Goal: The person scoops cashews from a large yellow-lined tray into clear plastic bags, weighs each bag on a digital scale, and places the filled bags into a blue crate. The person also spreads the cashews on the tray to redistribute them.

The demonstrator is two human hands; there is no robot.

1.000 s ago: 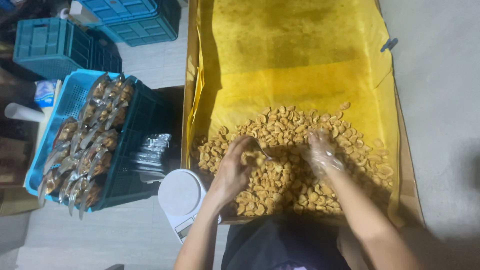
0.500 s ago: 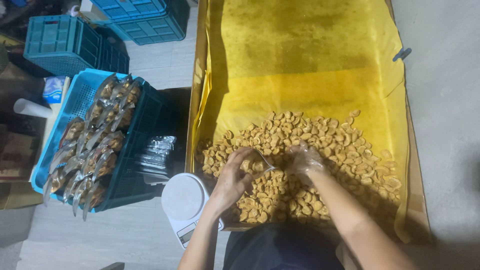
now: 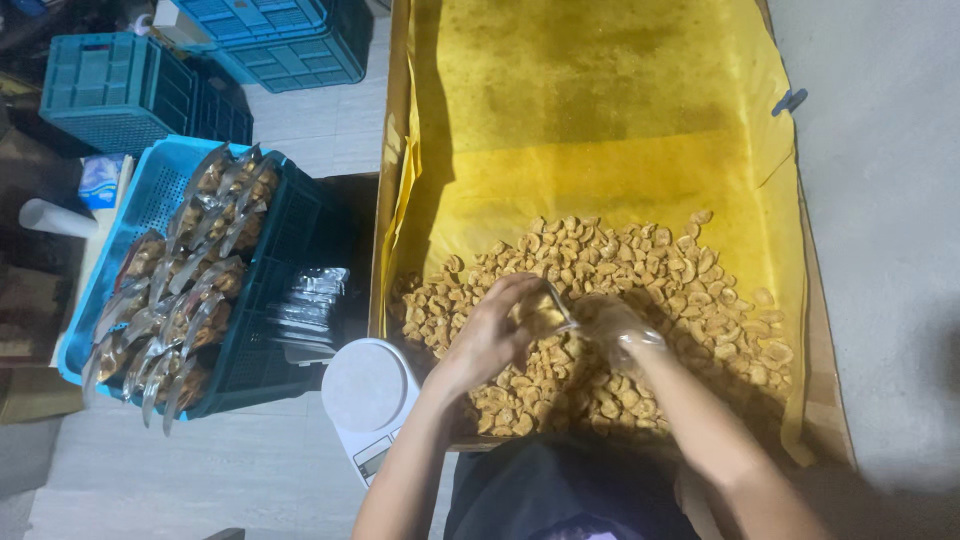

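Note:
A heap of pale brown snack pieces [image 3: 660, 270] lies on yellow paper [image 3: 600, 120] lining a long cardboard tray. My left hand [image 3: 495, 330] holds a small clear bag [image 3: 545, 310] open just above the heap. My right hand [image 3: 615, 325], in a thin clear plastic glove, is at the bag's mouth with its fingers bunched together; whether they hold any pieces is not clear. Both hands hover over the near middle of the heap.
A white round kitchen scale [image 3: 365, 390] stands left of the tray beside my left forearm. A blue crate [image 3: 150, 200] holds several filled clear bags [image 3: 190, 280], with a stack of unfilled bags [image 3: 310, 305] beside it. Teal crates [image 3: 120, 90] sit further back.
Both hands have come together over the heap. The left hand now holds the small bag up and the right hand has moved left to its mouth.

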